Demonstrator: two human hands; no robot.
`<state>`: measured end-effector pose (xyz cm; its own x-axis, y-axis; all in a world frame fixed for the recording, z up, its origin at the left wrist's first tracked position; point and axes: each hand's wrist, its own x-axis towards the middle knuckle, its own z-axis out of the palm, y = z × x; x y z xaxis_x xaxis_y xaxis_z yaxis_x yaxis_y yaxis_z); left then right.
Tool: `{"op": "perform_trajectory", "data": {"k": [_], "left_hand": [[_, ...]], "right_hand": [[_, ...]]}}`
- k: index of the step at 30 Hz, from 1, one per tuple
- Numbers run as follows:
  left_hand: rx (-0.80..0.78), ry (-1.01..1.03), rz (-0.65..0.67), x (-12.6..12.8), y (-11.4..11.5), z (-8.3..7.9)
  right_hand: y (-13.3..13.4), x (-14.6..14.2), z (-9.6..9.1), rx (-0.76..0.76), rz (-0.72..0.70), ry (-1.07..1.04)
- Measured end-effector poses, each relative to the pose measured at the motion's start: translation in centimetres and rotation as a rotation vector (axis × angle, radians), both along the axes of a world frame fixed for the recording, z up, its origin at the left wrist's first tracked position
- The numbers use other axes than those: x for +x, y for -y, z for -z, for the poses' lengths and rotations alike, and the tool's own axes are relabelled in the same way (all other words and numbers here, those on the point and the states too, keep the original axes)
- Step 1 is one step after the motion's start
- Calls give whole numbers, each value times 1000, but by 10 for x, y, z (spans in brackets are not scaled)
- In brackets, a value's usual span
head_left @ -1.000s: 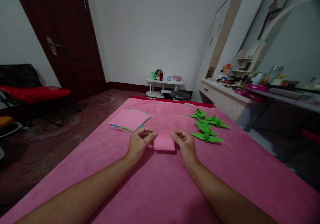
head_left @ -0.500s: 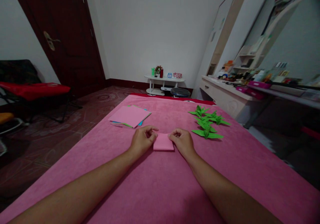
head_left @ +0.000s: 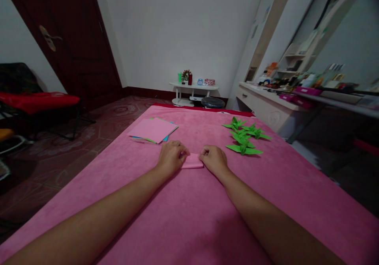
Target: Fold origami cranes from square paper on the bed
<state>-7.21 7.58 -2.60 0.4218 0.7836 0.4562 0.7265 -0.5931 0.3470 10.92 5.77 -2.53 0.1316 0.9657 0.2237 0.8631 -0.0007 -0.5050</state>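
A small folded pink paper (head_left: 193,161) lies on the pink cloth-covered table (head_left: 189,213). My left hand (head_left: 172,157) pinches its left edge with curled fingers. My right hand (head_left: 212,158) grips its right edge the same way. Between the two hands only a narrow strip of the paper shows. A stack of coloured paper sheets (head_left: 152,130), pink on top, sits to the far left of my hands. Several green folded paper cranes (head_left: 244,137) lie to the far right.
A white low shelf (head_left: 194,92) with small items stands against the back wall. On the right a desk (head_left: 266,105) carries clutter. A dark door (head_left: 68,40) and a red-cushioned chair (head_left: 38,101) are on the left.
Both hands closed in on the pink paper and pressed it flatter; less of it shows now. The camera tipped slightly, shifting the scene up.
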Motion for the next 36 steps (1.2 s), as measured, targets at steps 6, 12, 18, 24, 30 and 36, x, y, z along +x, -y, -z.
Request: {"op": "perform_trajectory", "data": {"k": [6, 12, 18, 24, 30, 36], "left_hand": [[-3, 9, 413, 5, -7, -3], [-197, 99, 629, 1, -19, -2], [-313, 198, 599, -3, -21, 4], [-333, 233, 558, 1, -20, 8], [-273, 151, 539, 3, -16, 4], [-220, 100, 559, 3, -14, 2]], "right_hand": [[0, 2, 1, 11, -34, 2], [0, 2, 3, 26, -47, 7], [3, 1, 0, 20, -45, 23], [1, 2, 2, 11, -39, 26], [-3, 12, -4, -62, -80, -275], [11, 25, -22, -438, -268, -628]]}}
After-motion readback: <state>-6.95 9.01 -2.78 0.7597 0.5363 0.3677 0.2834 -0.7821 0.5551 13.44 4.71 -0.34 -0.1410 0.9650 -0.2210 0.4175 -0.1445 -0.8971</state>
